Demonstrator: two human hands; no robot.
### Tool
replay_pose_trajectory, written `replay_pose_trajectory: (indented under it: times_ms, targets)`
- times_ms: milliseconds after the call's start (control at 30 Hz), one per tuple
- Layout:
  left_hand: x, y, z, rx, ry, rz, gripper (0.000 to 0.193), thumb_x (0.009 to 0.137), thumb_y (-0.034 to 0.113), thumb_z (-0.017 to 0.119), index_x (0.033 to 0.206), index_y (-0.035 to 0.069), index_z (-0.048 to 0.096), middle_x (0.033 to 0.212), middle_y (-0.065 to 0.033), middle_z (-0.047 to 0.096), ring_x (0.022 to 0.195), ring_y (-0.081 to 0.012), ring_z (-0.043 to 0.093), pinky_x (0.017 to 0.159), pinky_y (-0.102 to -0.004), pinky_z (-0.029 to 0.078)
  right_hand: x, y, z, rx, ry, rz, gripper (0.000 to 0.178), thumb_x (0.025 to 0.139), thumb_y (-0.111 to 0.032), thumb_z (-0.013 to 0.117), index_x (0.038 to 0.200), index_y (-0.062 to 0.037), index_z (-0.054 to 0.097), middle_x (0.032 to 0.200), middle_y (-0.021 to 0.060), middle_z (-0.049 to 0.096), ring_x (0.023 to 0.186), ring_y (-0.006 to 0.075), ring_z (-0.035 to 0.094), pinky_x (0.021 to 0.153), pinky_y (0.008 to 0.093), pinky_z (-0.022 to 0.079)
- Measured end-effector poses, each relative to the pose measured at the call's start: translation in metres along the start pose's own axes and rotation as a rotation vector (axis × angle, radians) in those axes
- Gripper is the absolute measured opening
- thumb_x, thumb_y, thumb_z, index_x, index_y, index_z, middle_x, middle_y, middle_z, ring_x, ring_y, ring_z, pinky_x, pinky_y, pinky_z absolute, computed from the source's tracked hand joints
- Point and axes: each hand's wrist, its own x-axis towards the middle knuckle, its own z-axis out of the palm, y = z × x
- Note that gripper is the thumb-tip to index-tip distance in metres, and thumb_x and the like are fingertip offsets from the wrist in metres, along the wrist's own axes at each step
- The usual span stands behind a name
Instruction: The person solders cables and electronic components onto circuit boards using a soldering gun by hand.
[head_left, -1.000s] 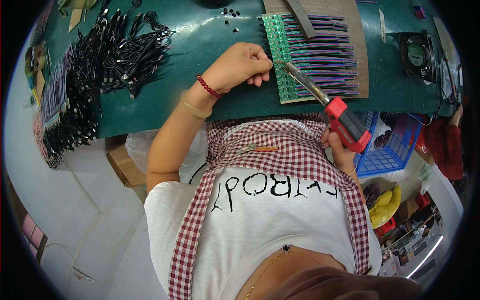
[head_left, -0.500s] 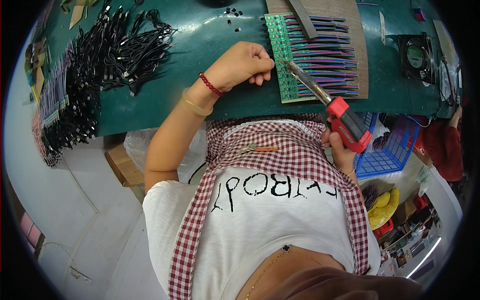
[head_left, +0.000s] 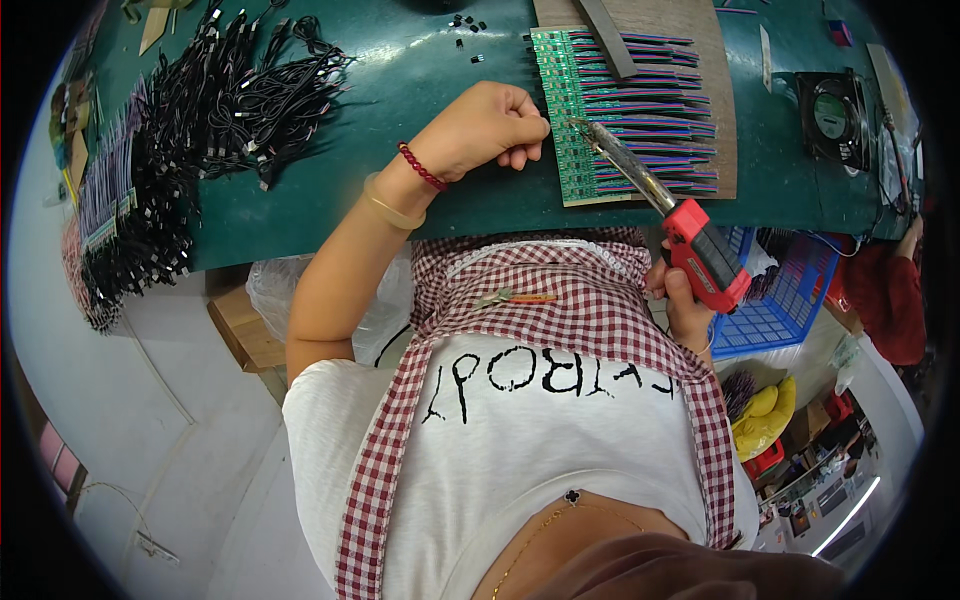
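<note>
My left hand is closed in a pinch at the left edge of a green circuit board panel. Whatever its fingertips grip is too small or hidden to make out. My right hand is wrapped round the red and black handle of a soldering iron. The iron slants up and left, its tip over the panel close to my left fingertips; contact with the board cannot be made out. Rows of thin multicoloured wires run rightward from the panel.
A grey metal bar lies across the wires on a brown board. Small black parts lie beyond my left hand. Bundled black cables fill the left side. A black fan stands right; a blue basket sits below the table edge.
The soldering iron has shifted slightly right, its tip moving a little away from my left fingertips. My left hand has stayed in place.
</note>
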Motion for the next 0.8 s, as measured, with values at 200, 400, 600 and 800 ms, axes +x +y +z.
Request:
replay_pose_trajectory:
  times_ms: [200,400,600,800]
  targets:
    - [0.0,0.001,0.0,0.023,0.005,-0.01,0.016,0.081,0.015,0.058,0.072,0.003,0.054,0.063,-0.003,0.059,0.049,-0.0055,0.052,0.045,-0.0172,0.039,0.002,-0.003,0.002,0.057,-0.015,0.012,0.018,0.087,-0.019,0.059,0.084,-0.0015,0.056,0.069,0.0013,0.053,0.059,0.0077,0.048,0.054,0.023,0.04]
    - [0.0,0.003,0.0,0.033,0.005,-0.02,0.016,0.081,0.015,0.058,0.072,0.003,0.054,0.063,-0.0029,0.059,0.049,-0.0055,0.052,0.045,-0.0171,0.039,0.003,-0.001,0.001,0.026,-0.018,0.026,0.017,0.087,-0.018,0.059,0.084,-0.0011,0.056,0.068,0.0013,0.054,0.059,0.008,0.049,0.054,0.0226,0.04]
    - [-0.001,0.005,-0.002,0.109,-0.012,0.013,0.017,0.081,0.017,0.059,0.074,0.003,0.054,0.064,-0.0031,0.059,0.051,-0.0059,0.053,0.045,-0.0182,0.04,0.004,-0.006,0.004,0.083,0.005,0.027,0.021,0.087,-0.02,0.059,0.088,0.0001,0.056,0.068,0.0034,0.054,0.058,0.0092,0.049,0.054,0.0226,0.041]
    - [-0.007,0.016,-0.023,0.439,0.138,0.093,0.021,0.077,0.017,0.064,0.079,-0.001,0.054,0.066,-0.0085,0.061,0.054,-0.0163,0.058,0.049,-0.0273,0.046,0.012,-0.004,-0.003,0.136,0.023,-0.078,0.037,0.087,-0.024,0.058,0.11,0.004,0.051,0.067,0.0055,0.055,0.056,0.0098,0.049,0.051,0.0224,0.04]
